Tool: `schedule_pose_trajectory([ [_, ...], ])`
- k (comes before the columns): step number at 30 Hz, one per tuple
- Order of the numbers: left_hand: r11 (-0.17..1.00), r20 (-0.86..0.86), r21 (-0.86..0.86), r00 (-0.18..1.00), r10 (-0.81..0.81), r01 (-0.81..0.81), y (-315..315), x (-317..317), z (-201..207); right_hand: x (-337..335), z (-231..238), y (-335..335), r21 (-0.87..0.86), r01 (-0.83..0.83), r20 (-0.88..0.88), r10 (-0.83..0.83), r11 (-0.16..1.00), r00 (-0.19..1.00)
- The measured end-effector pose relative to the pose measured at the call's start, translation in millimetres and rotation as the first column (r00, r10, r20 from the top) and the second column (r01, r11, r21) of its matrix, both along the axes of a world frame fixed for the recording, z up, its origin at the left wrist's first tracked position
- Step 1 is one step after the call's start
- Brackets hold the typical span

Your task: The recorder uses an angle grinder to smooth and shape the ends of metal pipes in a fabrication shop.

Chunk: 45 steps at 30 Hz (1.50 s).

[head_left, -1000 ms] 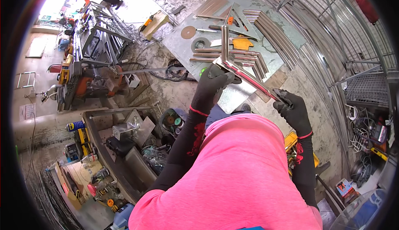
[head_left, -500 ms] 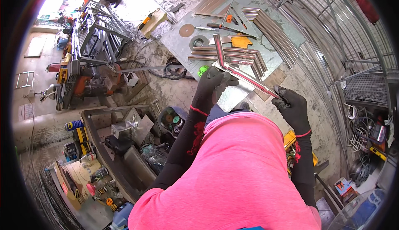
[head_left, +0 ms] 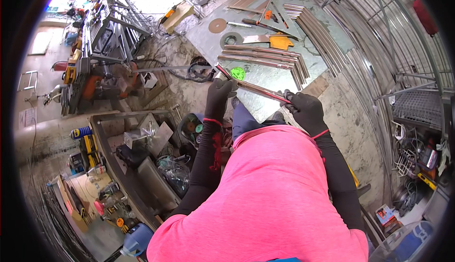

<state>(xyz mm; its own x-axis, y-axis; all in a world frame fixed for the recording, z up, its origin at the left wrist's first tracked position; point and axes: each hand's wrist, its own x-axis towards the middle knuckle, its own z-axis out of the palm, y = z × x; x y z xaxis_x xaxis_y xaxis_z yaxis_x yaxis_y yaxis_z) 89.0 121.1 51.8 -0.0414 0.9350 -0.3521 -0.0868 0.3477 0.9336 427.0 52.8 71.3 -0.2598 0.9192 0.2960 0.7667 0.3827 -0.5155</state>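
Both my hands wear black gloves and grip one shiny metal strip (head_left: 258, 89) with red edging. My left hand (head_left: 219, 94) holds its left part, near the end that points up and left. My right hand (head_left: 305, 112) is closed on its right end. The strip lies almost level in front of my chest, above the near edge of a grey metal sheet (head_left: 275, 75). A green round disc (head_left: 237, 73) lies on the sheet just behind the strip. A stack of similar bent metal strips (head_left: 265, 56) rests on the sheet further off.
An orange piece (head_left: 281, 41), a brown grinding disc (head_left: 217, 25), a grey ring (head_left: 232, 40) and hand tools lie on the sheet. A long open tool tray (head_left: 137, 160) with clutter stands at my left. Machines (head_left: 90, 79) stand far left; wire racks (head_left: 417, 105) at right.
The strip has swung down from a steep bent pose to nearly level. My left hand has shifted left along it, and both hands sit lower and closer to my body.
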Motion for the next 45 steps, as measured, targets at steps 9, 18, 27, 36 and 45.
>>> schedule_pose_trajectory([
  [9,0.992,-0.46,0.114,0.888,0.001,0.059,15.4,14.0,-5.6,15.6,-20.5,-7.5,0.033,0.01,0.096,-0.014,0.999,0.995],
  [18,0.995,-0.4,0.094,0.917,0.012,0.028,28.8,2.3,-19.7,1.2,-31.4,-10.0,-0.011,0.086,0.194,-0.082,0.996,0.978],
  [27,0.987,-0.475,0.156,0.873,0.107,-0.036,35.3,-8.2,-17.5,-21.6,-18.4,14.4,-0.011,0.095,0.174,-0.092,0.995,0.98],
  [36,0.976,-0.41,0.181,0.893,0.188,-0.122,54.4,-47.2,-36.7,-7.6,-27.8,7.0,-0.081,0.122,0.116,-0.112,0.989,0.987],
  [45,0.978,-0.395,0.194,0.907,0.148,-0.075,62.5,-52.7,-51.6,-13.3,-28.8,8.6,-0.088,0.138,0.126,-0.126,0.987,0.984],
])
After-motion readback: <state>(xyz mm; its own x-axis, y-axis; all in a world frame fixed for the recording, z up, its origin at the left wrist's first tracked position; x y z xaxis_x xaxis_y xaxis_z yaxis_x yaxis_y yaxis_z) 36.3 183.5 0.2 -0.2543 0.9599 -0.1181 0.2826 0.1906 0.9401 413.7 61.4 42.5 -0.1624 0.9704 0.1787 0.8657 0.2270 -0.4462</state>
